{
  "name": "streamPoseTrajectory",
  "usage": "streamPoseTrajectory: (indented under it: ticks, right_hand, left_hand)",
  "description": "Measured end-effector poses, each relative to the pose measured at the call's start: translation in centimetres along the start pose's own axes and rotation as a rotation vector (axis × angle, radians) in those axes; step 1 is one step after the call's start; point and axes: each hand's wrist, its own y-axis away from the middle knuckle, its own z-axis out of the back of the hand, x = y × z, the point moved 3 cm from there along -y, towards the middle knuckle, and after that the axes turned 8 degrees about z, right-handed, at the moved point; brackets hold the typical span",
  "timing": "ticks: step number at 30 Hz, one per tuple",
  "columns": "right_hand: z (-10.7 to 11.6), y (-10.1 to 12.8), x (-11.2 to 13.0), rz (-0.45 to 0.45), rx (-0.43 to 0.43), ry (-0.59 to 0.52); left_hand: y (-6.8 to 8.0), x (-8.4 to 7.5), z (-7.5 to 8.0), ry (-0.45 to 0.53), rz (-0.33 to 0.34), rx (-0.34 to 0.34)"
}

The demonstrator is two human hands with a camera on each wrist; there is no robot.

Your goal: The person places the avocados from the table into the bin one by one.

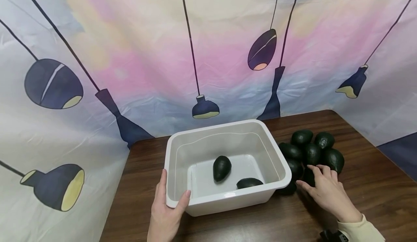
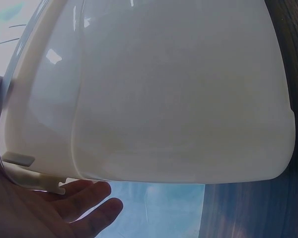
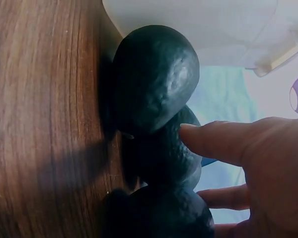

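Observation:
My left hand (image 1: 167, 207) grips the front left corner of a white plastic tub (image 1: 228, 195), thumb over the front rim and fingers along the left side. In the left wrist view the tub's outer wall (image 2: 184, 99) fills most of the picture, fingertips below its edge. Inside the tub lie an avocado (image 1: 222, 168) and a second avocado (image 1: 250, 182), partly hidden by the front wall. On the right, my right hand (image 1: 332, 195) reaches over a dark green avocado (image 1: 309, 177) at the pile's front, fingers spread. Its thumb (image 3: 213, 140) overlaps a neighbouring avocado (image 3: 161, 153).
Several more avocados (image 1: 311, 154) sit bunched against the tub's right side, one avocado (image 3: 156, 77) close by its wall. Everything stands on a dark wooden table (image 1: 133, 198). Behind it hangs a cloth backdrop (image 1: 146, 72) printed with lamps.

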Motion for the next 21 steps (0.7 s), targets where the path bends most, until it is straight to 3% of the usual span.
streamPoseTrajectory:
  ticks: [8,21]
  right_hand:
    - [-0.16,0.02,-0.69,-0.006,0.025,-0.002]
    - [-0.08,-0.05,-0.86,0.006,-0.004,-0.006]
  left_hand:
    - [-0.02,-0.08,0.04,-0.003,0.0,-0.003]
    - [-0.03,0.04,0.1,0.033,-0.009,0.009]
